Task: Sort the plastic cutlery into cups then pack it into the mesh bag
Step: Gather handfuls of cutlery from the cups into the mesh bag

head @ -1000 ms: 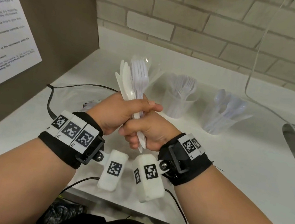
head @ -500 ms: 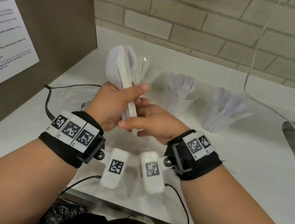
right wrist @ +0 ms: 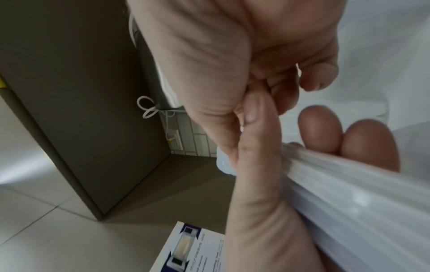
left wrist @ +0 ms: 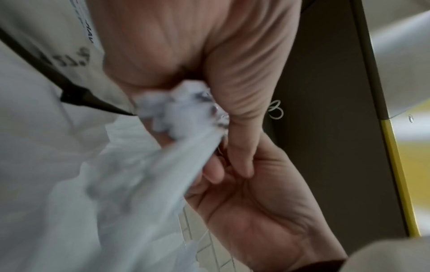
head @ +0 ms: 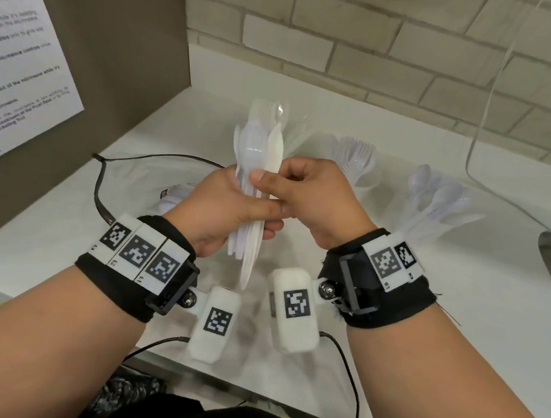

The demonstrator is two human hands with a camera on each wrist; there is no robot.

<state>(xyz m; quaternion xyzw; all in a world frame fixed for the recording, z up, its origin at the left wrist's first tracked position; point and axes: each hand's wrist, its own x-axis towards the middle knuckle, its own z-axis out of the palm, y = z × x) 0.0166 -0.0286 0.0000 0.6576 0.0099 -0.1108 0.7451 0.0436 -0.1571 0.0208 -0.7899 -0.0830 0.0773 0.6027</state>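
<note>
Cutlery bundle (head: 252, 185) gripped by left hand (head: 222, 209); right hand (head: 316, 199) pinching

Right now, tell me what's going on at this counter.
A person is gathering plastic cutlery. The left hand grips an upright bundle of white plastic cutlery, with spoon bowls and a knife showing at the top. The right hand meets it from the side, fingers on the bundle's handles, seemingly straightening or picking at a piece. Behind on the white counter stand a clear cup of forks and a clear cup of spoons. Nothing shows cutlery going into a bag yet.
</note>
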